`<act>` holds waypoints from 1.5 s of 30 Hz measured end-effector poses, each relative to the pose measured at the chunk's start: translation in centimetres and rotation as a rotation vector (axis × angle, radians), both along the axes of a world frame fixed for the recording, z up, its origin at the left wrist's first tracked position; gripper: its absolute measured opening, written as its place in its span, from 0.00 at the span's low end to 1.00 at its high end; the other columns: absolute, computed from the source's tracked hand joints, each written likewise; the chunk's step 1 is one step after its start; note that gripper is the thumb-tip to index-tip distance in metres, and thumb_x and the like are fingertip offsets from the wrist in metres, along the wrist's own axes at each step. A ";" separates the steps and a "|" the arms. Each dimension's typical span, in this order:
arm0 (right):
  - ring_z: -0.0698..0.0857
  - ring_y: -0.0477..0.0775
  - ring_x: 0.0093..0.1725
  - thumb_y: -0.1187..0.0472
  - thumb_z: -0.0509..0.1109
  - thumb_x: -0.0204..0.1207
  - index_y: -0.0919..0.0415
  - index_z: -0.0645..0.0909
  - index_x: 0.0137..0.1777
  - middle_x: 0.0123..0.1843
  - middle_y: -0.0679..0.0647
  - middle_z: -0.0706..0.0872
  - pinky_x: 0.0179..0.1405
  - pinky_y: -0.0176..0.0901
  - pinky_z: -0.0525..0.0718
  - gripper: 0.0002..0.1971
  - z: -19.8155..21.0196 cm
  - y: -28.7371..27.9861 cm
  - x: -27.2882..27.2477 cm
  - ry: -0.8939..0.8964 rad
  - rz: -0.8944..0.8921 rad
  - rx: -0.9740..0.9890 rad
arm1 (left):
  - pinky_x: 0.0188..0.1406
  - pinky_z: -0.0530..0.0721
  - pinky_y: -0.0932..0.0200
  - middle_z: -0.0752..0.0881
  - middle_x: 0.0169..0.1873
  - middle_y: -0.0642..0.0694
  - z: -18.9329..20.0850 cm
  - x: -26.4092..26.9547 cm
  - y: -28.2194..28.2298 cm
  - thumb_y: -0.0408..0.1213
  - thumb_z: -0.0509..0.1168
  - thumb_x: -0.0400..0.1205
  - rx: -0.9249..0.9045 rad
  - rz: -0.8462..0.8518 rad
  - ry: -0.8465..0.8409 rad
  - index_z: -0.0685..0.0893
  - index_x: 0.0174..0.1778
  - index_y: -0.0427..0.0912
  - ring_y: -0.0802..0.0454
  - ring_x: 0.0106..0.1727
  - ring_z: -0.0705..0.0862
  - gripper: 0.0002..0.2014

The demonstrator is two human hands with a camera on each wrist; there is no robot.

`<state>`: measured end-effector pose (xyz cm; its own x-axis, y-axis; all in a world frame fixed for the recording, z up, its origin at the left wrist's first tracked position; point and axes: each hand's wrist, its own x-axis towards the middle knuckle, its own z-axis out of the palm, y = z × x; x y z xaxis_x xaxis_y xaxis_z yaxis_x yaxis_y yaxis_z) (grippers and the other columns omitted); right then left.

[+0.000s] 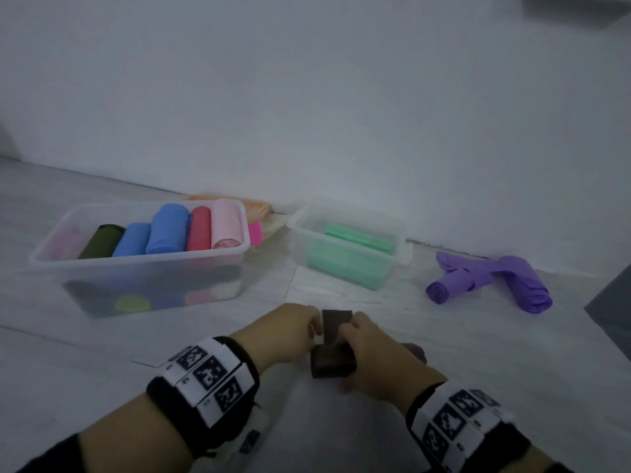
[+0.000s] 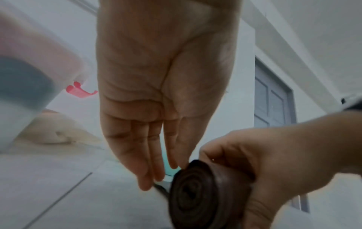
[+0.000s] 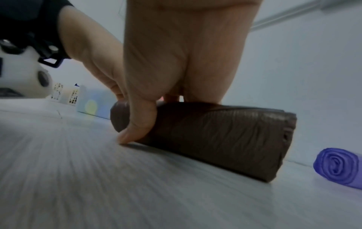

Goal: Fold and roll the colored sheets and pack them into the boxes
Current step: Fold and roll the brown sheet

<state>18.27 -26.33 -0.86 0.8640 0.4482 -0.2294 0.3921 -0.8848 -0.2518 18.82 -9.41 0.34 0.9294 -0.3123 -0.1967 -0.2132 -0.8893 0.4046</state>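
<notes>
A dark brown rolled sheet (image 1: 333, 363) lies on the pale floor in front of me, with a loose brown flap (image 1: 336, 320) standing up behind it. My right hand (image 1: 375, 353) grips the roll (image 3: 215, 136) from above, thumb curled against its near side. My left hand (image 1: 293, 331) has straight fingers (image 2: 149, 170) whose tips touch the roll's spiral left end (image 2: 195, 195). A large clear box (image 1: 143, 259) at the left holds several colored rolls. A smaller clear box (image 1: 341, 204) holds folded green sheets (image 1: 351, 254).
Purple sheets (image 1: 491, 281), partly rolled, lie on the floor to the right. Peach and cream sheets (image 1: 259, 208) and a pink roll (image 1: 254, 233) sit between the boxes against the white wall. A dark grey object (image 1: 611, 312) stands at the right edge.
</notes>
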 end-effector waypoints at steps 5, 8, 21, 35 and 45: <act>0.76 0.52 0.56 0.55 0.84 0.57 0.53 0.78 0.62 0.59 0.52 0.77 0.50 0.39 0.74 0.32 0.8 -0.6 1.1 0.035 0.028 0.055 | 0.44 0.74 0.67 0.83 0.57 0.51 0.2 -1.3 -0.7 0.33 0.61 0.79 -0.052 -0.007 0.024 0.83 0.58 0.50 0.55 0.51 0.81 0.15; 0.78 0.51 0.48 0.56 0.85 0.57 0.55 0.72 0.55 0.55 0.53 0.79 0.39 0.41 0.76 0.30 1.0 -0.8 1.7 0.060 -0.007 0.089 | 0.33 0.71 0.66 0.82 0.49 0.51 0.3 -1.5 -1.3 0.39 0.62 0.78 -0.014 -0.026 0.024 0.79 0.51 0.52 0.55 0.44 0.78 0.07; 0.76 0.56 0.51 0.47 0.71 0.73 0.58 0.77 0.56 0.54 0.55 0.78 0.38 0.43 0.65 0.18 1.6 -0.8 2.3 -0.240 0.129 -0.087 | 0.62 0.72 0.52 0.74 0.65 0.39 -0.9 1.8 -1.5 0.45 0.50 0.88 0.216 -0.032 0.120 0.71 0.74 0.45 0.40 0.64 0.74 0.19; 0.77 0.54 0.57 0.58 0.67 0.77 0.55 0.74 0.64 0.61 0.54 0.77 0.58 0.44 0.75 0.16 0.6 -1.4 4.7 -0.027 0.032 0.054 | 0.41 0.73 0.66 0.83 0.38 0.47 -0.8 -0.4 -1.7 0.40 0.61 0.81 0.062 0.081 0.239 0.86 0.53 0.37 0.53 0.42 0.82 0.12; 0.80 0.52 0.53 0.55 0.62 0.83 0.58 0.79 0.60 0.59 0.55 0.82 0.51 0.41 0.73 0.11 2.0 -1.5 7.9 0.178 -0.028 0.184 | 0.49 0.87 0.51 0.89 0.41 0.43 -1.9 0.3 -5.3 0.30 0.64 0.83 -1.341 0.667 0.497 0.84 0.53 0.38 0.50 0.43 0.87 0.06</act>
